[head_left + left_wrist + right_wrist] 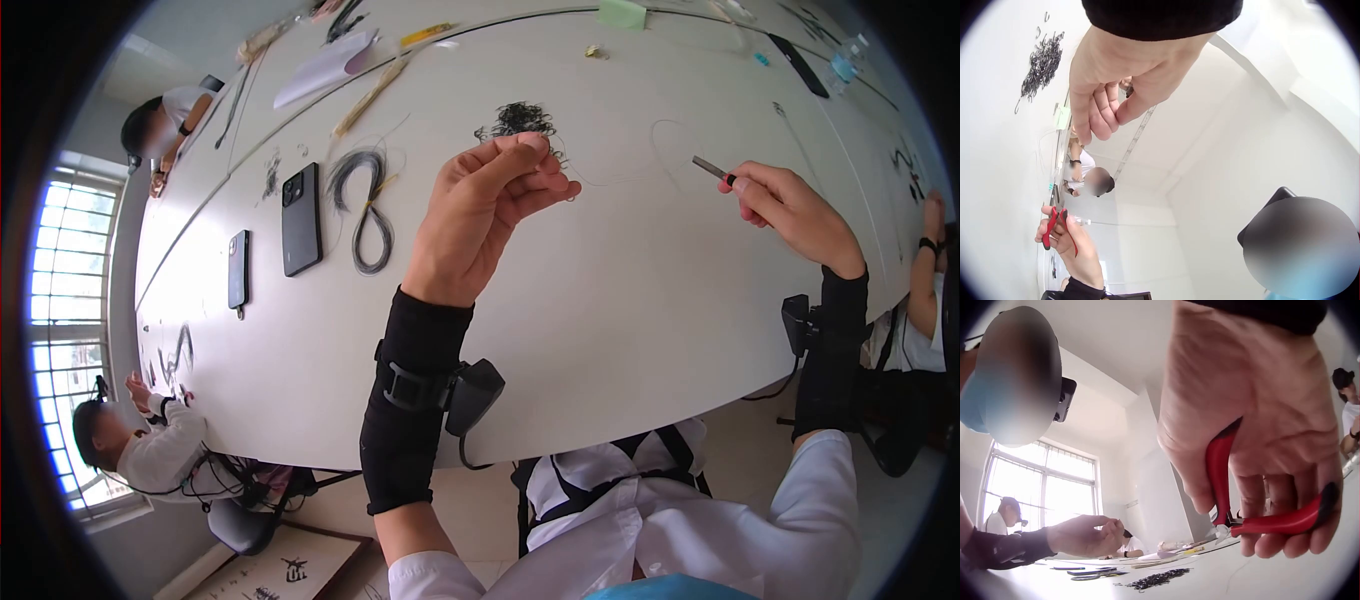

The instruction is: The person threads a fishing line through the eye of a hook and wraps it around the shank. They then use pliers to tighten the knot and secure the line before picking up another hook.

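My left hand (480,205) is raised over the table, thumb and fingertips pinched together. A hair-thin strand curves away from its fingertips in the head view; the end inside the pinch is hidden. Behind that hand lies a pile of small black hooks (520,118), seen whole as a pile (1042,65) in the left wrist view. My right hand (790,208) holds a pair of pliers (1272,526) with red and black handles. The handles stand spread apart, one by the thumb and the other along the fingers. The grey nose points left, toward my left hand.
Left of my left hand lie a figure-eight bundle of dark strands (372,240), a large black phone (301,220) and a smaller phone (239,268). Papers (325,70) and a pale strand bundle (372,95) lie farther back. A water bottle (845,65) stands far right. Other people sit around the table.
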The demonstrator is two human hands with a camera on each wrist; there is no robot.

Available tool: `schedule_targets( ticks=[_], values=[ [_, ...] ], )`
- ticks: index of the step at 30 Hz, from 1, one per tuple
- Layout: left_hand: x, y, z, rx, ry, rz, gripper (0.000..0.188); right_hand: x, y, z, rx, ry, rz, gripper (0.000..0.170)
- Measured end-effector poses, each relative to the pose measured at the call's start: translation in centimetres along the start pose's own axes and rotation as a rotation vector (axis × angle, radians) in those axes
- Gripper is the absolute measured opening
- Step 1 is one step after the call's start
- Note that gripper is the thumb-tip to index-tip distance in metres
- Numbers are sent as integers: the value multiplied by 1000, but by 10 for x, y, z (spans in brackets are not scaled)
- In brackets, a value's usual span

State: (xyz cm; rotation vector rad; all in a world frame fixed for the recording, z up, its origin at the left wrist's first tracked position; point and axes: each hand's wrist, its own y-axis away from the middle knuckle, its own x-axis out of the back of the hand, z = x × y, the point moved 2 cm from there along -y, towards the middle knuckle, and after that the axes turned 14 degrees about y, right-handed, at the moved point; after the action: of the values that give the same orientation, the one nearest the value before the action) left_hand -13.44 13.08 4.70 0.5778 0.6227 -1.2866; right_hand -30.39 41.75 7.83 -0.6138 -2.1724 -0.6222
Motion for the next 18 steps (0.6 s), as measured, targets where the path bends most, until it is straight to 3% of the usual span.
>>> schedule_targets(
  ticks=[4, 7, 10, 13, 15, 17, 18],
  values=[
    [-3, 1, 3, -22, -1, 30, 19, 26, 16, 8, -124, 418, -30, 32],
    [-3, 1, 4, -21, 5, 25, 19, 31, 22, 15, -65, 264, -13, 30],
    [-4, 1, 4, -17, 11, 14, 18, 22, 8, -5, 111, -102, 101, 29],
    [-7, 1, 2, -7, 15, 5, 18, -10, -11, -50, 242, -116, 295, 31],
    [-9, 2, 2, 1, 7, 20, 18, -28, -25, -74, 333, -181, 278, 36],
    [-10, 3, 0, -18, -10, 50, 15, -39, -33, -96, 311, -213, 226, 30],
    [-10, 3, 0, -30, -16, 66, 13, -47, -40, -97, 292, -266, 233, 37]
  ],
)
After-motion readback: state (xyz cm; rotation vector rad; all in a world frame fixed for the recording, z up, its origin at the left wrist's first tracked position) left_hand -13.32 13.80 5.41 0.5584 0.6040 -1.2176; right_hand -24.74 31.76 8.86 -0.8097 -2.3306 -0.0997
